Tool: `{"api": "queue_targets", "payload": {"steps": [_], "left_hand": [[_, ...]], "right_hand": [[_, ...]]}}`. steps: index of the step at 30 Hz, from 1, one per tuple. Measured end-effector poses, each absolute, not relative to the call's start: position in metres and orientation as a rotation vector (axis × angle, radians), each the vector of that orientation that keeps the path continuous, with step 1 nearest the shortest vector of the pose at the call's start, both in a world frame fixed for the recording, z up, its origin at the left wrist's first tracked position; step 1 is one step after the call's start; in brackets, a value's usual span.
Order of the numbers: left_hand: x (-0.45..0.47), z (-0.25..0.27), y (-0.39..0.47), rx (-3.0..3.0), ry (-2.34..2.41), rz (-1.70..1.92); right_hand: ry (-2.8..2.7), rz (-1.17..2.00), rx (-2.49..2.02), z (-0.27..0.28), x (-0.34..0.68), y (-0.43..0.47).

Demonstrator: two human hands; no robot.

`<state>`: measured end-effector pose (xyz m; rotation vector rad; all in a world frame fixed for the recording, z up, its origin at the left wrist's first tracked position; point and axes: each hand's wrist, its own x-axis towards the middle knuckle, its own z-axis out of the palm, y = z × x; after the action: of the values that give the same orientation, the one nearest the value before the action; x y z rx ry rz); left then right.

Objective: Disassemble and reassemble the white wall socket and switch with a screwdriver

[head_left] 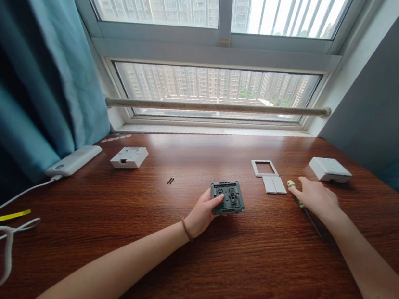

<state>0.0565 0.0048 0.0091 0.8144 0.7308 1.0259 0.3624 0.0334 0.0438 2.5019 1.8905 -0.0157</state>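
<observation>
My left hand (pixel 201 214) grips a dark grey wall switch module (pixel 237 201) by its left edge, thumb on its face. The module is lifted above the table and tilted toward me. At the right, my right hand (pixel 319 198) is on a screwdriver (pixel 292 184) with a yellowish handle, its thumb against the handle. The screwdriver's shaft points back toward me under the wrist, and the far fingers are partly hidden. Left of that hand are a white square frame (pixel 254 168) and white switch rocker plates (pixel 274 184). Two small screws (pixel 170 181) lie left of the module.
A white box-shaped part (pixel 129 157) stands on the wooden table (pixel 184 274) at the left, another white box (pixel 330 170) at the far right. A white power strip (pixel 74 161), white cables (pixel 8 257) and a yellow tie (pixel 11 216) lie far left, beside the blue curtain (pixel 51 53).
</observation>
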Motion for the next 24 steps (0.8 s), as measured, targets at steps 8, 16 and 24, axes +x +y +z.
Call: {"api": "queue_targets", "payload": {"steps": [8,16,24], "left_hand": [[0.058,0.005,0.004,0.977,0.704,0.967],[0.056,0.004,0.006,1.276,0.705,0.922],[0.056,0.011,0.001,1.346,0.675,0.875]], "right_hand": [[3.306,-0.493,1.695,0.027,0.286,0.001],[3.342,-0.594,1.443,0.015,0.263,-0.017],[3.409,-0.837,1.587,0.012,0.265,-0.017]]}}
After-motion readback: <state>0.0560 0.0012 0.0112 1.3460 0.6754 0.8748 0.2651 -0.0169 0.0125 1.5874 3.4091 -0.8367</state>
